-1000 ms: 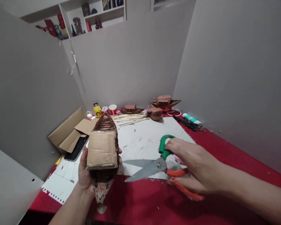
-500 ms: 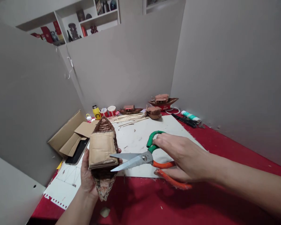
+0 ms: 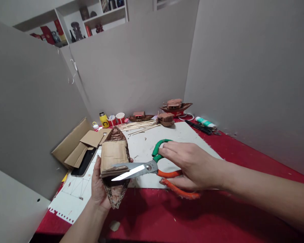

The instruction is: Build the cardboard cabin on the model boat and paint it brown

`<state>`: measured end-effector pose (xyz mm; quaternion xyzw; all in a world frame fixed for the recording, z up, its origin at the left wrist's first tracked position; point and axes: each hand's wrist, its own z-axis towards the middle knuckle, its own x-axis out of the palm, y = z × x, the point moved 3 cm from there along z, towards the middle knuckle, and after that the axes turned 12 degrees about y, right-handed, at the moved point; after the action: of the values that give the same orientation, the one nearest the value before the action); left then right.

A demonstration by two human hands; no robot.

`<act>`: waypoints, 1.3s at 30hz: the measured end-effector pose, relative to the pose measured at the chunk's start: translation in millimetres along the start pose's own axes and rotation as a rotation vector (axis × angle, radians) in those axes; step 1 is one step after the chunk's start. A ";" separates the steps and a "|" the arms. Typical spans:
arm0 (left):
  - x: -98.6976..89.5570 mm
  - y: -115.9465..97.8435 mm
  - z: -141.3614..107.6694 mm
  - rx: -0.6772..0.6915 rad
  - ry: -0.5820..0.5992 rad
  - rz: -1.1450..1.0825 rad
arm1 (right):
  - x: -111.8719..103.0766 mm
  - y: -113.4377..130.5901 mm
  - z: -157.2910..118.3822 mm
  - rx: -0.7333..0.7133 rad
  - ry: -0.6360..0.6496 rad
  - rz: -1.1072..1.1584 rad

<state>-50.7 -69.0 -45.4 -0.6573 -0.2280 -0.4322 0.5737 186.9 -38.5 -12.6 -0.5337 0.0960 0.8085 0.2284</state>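
While L fingers (image 3: 97,166) hold boat (image 3: 114,153), R fingers (image 3: 172,147) scissors (image 3: 148,167) | white sheet (image 3: 183,136) on red tbl (image 3: 152,216) | grey walls (image 3: 136,74) behind

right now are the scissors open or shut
Open: the scissors in the right hand have their blades parted, with a gap between the tips near the cardboard roof. Whether they touch it, I cannot tell.

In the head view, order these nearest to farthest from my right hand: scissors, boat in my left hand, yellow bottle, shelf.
1. Scissors, in your right hand.
2. Boat, leftward, in your left hand.
3. Yellow bottle, back left, beyond the boat.
4. Shelf, high, upper left.
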 end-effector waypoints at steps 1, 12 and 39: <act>-0.3 0.1 0.4 -0.007 0.000 -0.002 | 0.1 -1.0 0.0 0.003 0.014 0.007; -2.0 1.7 2.1 -0.073 0.027 -0.018 | 1.1 -6.8 -0.7 0.038 0.171 0.092; -6.8 8.9 7.2 -0.086 -0.131 0.021 | 8.3 -9.2 -4.8 0.036 0.183 0.048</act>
<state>-44.9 -62.9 -55.8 -0.7104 -0.2395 -0.3917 0.5334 192.5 -30.1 -21.2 -0.5988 0.1439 0.7598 0.2087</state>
